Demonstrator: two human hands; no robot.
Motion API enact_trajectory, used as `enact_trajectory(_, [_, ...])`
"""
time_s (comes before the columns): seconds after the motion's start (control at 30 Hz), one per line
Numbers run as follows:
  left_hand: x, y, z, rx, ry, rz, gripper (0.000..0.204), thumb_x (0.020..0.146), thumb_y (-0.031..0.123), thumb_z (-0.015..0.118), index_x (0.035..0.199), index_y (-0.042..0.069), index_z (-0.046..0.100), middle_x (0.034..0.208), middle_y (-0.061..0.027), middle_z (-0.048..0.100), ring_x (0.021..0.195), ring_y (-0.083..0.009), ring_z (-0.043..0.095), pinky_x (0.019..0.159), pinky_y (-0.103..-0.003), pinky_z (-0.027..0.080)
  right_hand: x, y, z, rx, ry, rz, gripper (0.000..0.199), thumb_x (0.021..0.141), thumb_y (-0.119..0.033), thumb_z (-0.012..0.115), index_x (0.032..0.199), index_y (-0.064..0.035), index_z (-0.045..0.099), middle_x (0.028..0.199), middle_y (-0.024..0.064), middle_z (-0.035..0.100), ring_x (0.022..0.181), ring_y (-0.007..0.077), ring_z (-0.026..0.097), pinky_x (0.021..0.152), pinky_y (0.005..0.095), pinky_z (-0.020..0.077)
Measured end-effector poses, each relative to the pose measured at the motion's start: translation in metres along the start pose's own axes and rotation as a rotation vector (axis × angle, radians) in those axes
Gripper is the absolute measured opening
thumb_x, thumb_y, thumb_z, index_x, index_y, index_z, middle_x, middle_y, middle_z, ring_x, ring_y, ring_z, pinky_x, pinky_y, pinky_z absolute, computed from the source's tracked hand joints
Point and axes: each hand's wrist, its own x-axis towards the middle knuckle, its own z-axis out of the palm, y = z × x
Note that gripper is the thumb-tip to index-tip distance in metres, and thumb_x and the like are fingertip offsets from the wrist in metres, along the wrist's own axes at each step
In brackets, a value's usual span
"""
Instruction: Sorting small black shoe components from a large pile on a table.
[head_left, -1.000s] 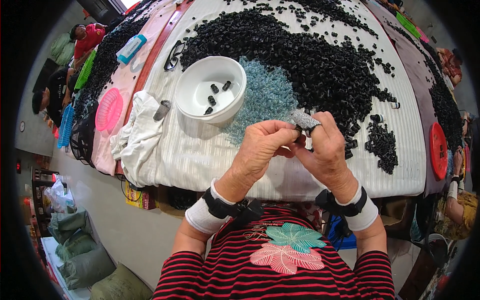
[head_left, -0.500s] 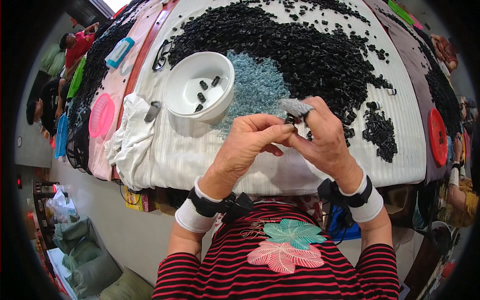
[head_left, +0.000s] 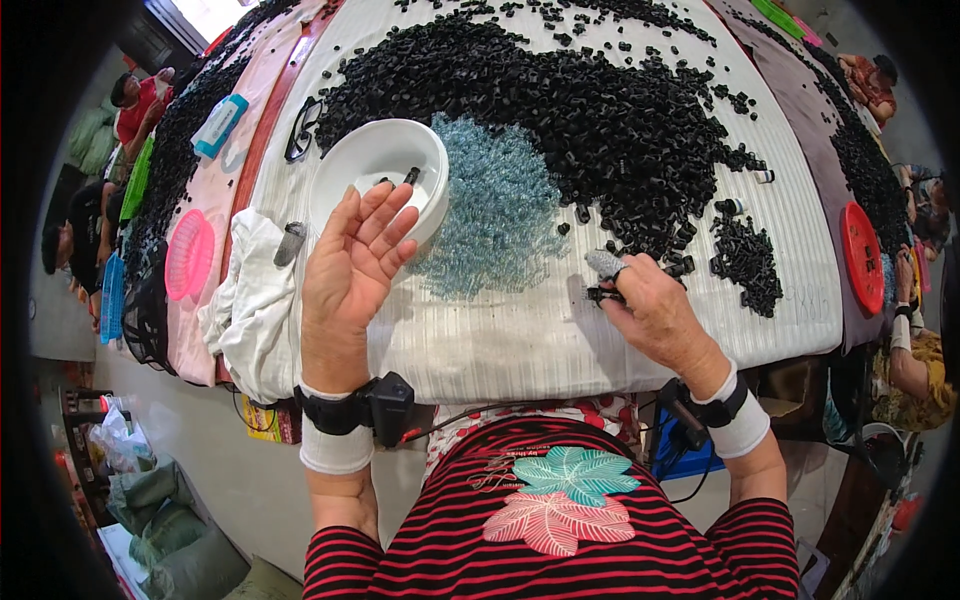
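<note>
Sorting of Small Parts at a Covered Tabletop

Shown from above, the left hand (head_left: 352, 262) is raised with the palm open and upturned, the fingers spread and nothing visibly held; its fingertips lie just beside the near rim of the white bowl (head_left: 350, 170), in which a few dark pieces can be made out. The right hand (head_left: 655, 315) is lowered to the striped tabletop (head_left: 500, 345), its grip closed in a pinch on a small black part (head_left: 598, 294); a grey covering is worn on one fingertip (head_left: 605, 263). The pinched part is carried at the near edge of the large heap of black parts (head_left: 560, 100), with a pile of pale blue pieces (head_left: 495, 215) lying between the two hands. From the right hand, the bowl lies to the left and farther off across the blue pile, so the left hand is by far the nearer to it. Whether the part's long axis runs across or along the fingers cannot be told. A crumpled white cloth (head_left: 250, 300) is seen at the left border, beside a pair of spectacles (head_left: 300, 130).
</note>
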Motion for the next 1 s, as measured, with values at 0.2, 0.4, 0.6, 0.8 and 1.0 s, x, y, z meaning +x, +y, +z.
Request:
enact_trajectory(0.2, [-0.012, -0.018, 0.006, 0.02, -0.12, -0.078, 0.025, 0.092, 0.02, 0.053, 0.109, 0.002, 0.056, 0.101, -0.012, 0.065, 0.081, -0.0197, 0.066, 0.061, -0.031, 0.056, 0.016, 0.02, -0.003, -0.073, 0.082, 0.053, 0.032, 0.075, 0.001, 0.06, 0.107, 0.0034, 0.053, 0.093, 0.017, 0.055, 0.089, 0.0333, 0.054, 0.074, 0.039, 0.0466])
enact_trajectory(0.4, [-0.017, -0.046, 0.023, 0.068, -0.184, -0.2, 0.02, 0.091, 0.017, 0.056, 0.104, 0.002, 0.057, 0.089, -0.0093, 0.063, 0.072, -0.0171, 0.063, 0.055, -0.03, 0.055, 0.052, 0.027, 0.01, -0.145, 0.007, -0.07, 0.027, 0.077, 0.0, 0.052, 0.104, 0.0016, 0.05, 0.097, 0.0156, 0.056, 0.092, 0.0326, 0.054, 0.078, 0.0394, 0.0482])
enact_trajectory(0.6, [-0.02, -0.055, 0.009, 0.068, -0.163, -0.247, 0.018, 0.092, 0.016, 0.054, 0.103, 0.002, 0.056, 0.087, -0.0085, 0.062, 0.07, -0.0154, 0.063, 0.053, -0.029, 0.056, 0.026, 0.032, 0.006, -0.105, -0.039, -0.08, 0.011, 0.074, 0.002, 0.053, 0.083, -0.0006, 0.048, 0.09, 0.0141, 0.053, 0.083, 0.0331, 0.053, 0.07, 0.04, 0.0472])
enact_trajectory(0.8, [-0.017, -0.073, 0.006, 0.049, -0.162, -0.327, 0.016, 0.092, 0.013, 0.053, 0.103, 0.001, 0.055, 0.088, -0.0099, 0.062, 0.071, -0.0159, 0.064, 0.053, -0.03, 0.056, 0.019, 0.029, 0.008, -0.033, 0.083, -0.055, 0.026, 0.074, 0.003, 0.06, 0.1, 0.0018, 0.054, 0.082, 0.0156, 0.054, 0.078, 0.0329, 0.055, 0.068, 0.0404, 0.0471])
enact_trajectory(1.0, [-0.015, -0.088, 0.012, 0.054, -0.165, -0.388, 0.015, 0.091, 0.01, 0.055, 0.102, 0.0, 0.055, 0.09, -0.012, 0.062, 0.071, -0.0159, 0.064, 0.053, -0.029, 0.056, 0.028, 0.018, 0.014, -0.14, -0.016, 0.024, 0.018, 0.071, -0.002, 0.063, 0.081, -0.0025, 0.048, 0.087, 0.012, 0.053, 0.083, 0.0303, 0.054, 0.069, 0.039, 0.0472])
